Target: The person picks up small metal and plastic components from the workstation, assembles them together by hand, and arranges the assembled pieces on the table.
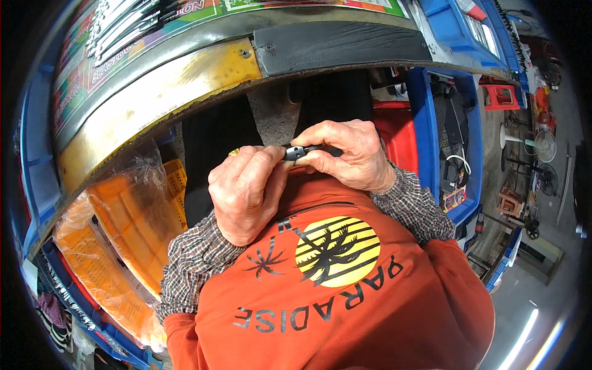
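Note:
Just in front of my body, both hands meet on a small silver metal piece with dark round holes (294,153). A slim black part runs from its right end toward my right fingers. My left hand (248,188) pinches the left end between thumb and fingers, and a gold ring shows on it. My right hand (350,154) closes thumb and forefinger on the black part at the other end. The fingers cover much of the piece, and its exact kind cannot be made out.
Beyond my hands curves a workbench edge (345,50) with several slim metal items (126,26) lying at the far left. Orange plastic crates (126,228) in clear film stand at my left. A blue bin (425,132) holding dark things and a white cable stands at my right.

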